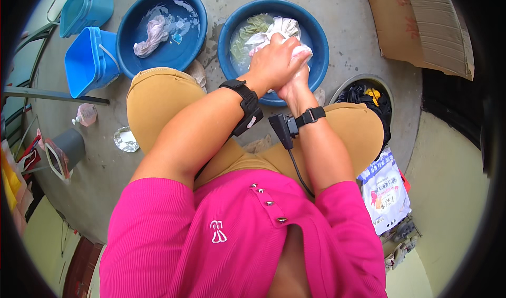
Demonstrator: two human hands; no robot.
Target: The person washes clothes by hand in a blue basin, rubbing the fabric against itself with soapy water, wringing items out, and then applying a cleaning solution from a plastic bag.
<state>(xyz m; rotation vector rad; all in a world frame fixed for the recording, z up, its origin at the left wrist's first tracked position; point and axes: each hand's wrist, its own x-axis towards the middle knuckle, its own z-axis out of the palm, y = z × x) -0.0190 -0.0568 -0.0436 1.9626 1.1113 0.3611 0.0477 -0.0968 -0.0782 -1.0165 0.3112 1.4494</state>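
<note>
Both hands meet over a round blue plastic basin (224, 48) that holds cloudy, sudsy water. My left hand (272, 60) is closed around a bunched white cloth (285, 27) with pink patches, a knot of it showing past the thumb. Pressed against the left from below, my right hand (295, 83) also grips the cloth; its fingers are largely hidden. Part of the white cloth hangs into the basin. Beside it a pale green cloth (249, 33) lies soaking in the water.
Left of it, a second blue basin (185, 56) holds water and a twisted pale pink cloth (152, 37). Two blue buckets (81, 62) stand farther left. At right are a cardboard box (399, 25), a tub of dark clothes (361, 94) and a printed plastic bag (385, 195).
</note>
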